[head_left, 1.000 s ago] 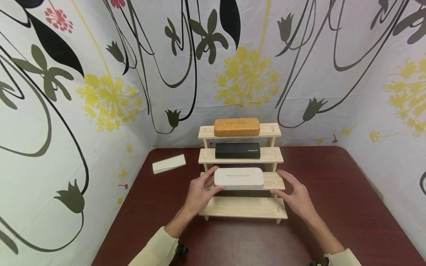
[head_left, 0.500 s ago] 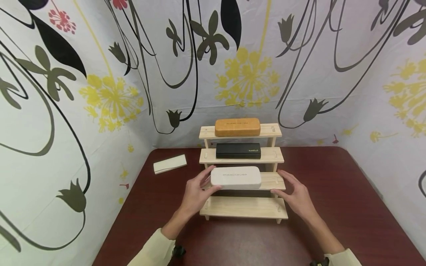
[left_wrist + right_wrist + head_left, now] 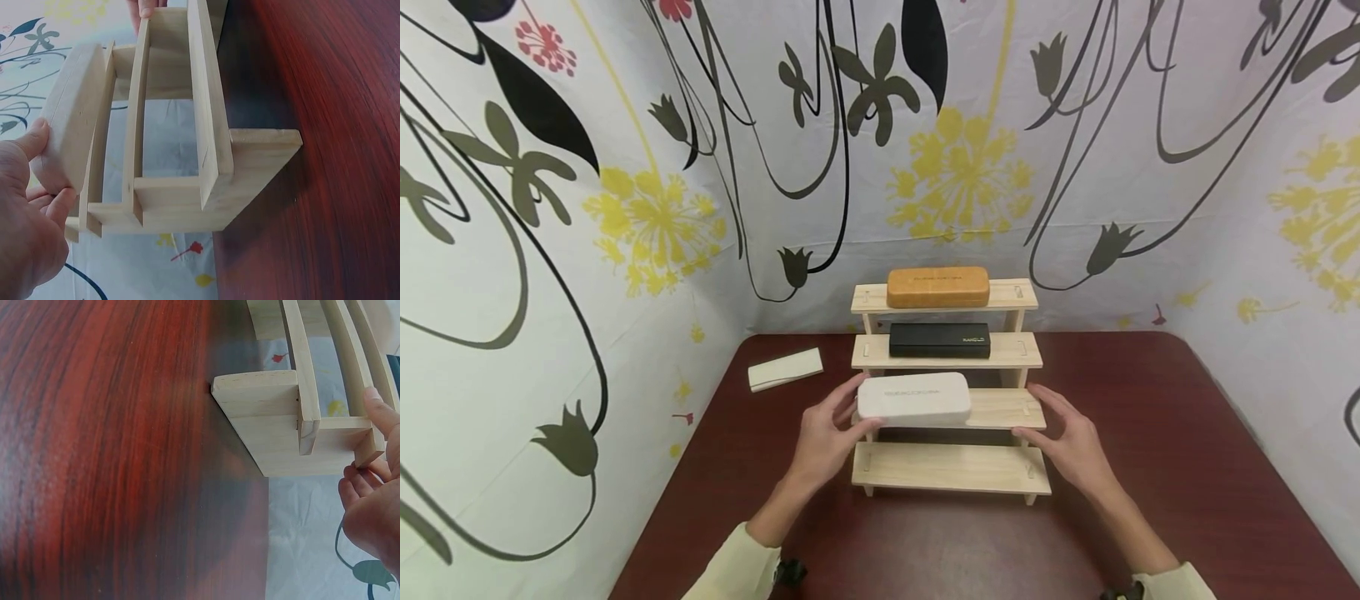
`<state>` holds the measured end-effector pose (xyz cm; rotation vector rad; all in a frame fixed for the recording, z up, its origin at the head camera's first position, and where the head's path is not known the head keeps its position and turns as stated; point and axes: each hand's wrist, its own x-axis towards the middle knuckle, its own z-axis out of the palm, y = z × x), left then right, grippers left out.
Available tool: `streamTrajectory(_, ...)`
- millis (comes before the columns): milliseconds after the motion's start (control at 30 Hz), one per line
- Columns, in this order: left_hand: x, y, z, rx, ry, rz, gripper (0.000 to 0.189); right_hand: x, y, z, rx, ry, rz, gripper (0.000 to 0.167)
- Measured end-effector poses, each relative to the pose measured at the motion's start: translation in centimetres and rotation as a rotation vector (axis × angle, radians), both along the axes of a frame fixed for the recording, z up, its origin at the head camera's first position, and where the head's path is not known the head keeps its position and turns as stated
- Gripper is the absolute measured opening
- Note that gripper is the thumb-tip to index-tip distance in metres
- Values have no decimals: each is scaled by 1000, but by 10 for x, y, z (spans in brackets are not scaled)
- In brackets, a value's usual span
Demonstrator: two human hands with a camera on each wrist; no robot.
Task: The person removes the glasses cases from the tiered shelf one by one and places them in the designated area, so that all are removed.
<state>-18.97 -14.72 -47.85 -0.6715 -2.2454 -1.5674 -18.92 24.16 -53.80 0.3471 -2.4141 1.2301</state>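
Note:
My left hand (image 3: 822, 435) grips the left end of a white glasses case (image 3: 913, 400), thumb in front and fingers behind. The case overlaps the left part of the second-lowest step of a pale wooden tiered stand (image 3: 951, 467) and is slightly tilted. In the left wrist view, thumb and fingers hold the near end of the case (image 3: 74, 115), beside the stand's boards. My right hand (image 3: 1070, 446) pinches the right end of that same step. From the right wrist, the thumb (image 3: 380, 411) lies on the board, with the other fingers curled at its far side.
On the top step sits an orange-brown glasses case (image 3: 937, 287); below it lies a black case (image 3: 940, 340) with small lettering. A flat white object (image 3: 786, 370) rests left on the dark red table (image 3: 1150, 400). Flower-patterned cloth (image 3: 880, 192) hangs around the back and sides.
My left hand has moved left with the white glasses case, which shifts from the middle of its step to the left end and tilts slightly. The right hand stays on the stand.

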Motion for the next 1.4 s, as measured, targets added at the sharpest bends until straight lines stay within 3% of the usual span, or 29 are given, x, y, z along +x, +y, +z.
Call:
streamTrajectory(267,6,-11,-2,13,19,36,69,0,0,0,8,-6,5,74)
streamTrajectory(533,17,-14,13,10,51,68,68,0,-1,1,-2,-11,10,74)
streamTrajectory(867,9,-38,-8,27,39,65,69,-1,1,1,18,-20,-4,74)
streamTrajectory(1100,10,-48,-10,21,65,76,68,0,0,1,16,-26,-4,74)
streamTrajectory(1400,16,-57,-8,21,76,146,69,-1,2,-2,23,-18,-8,75)
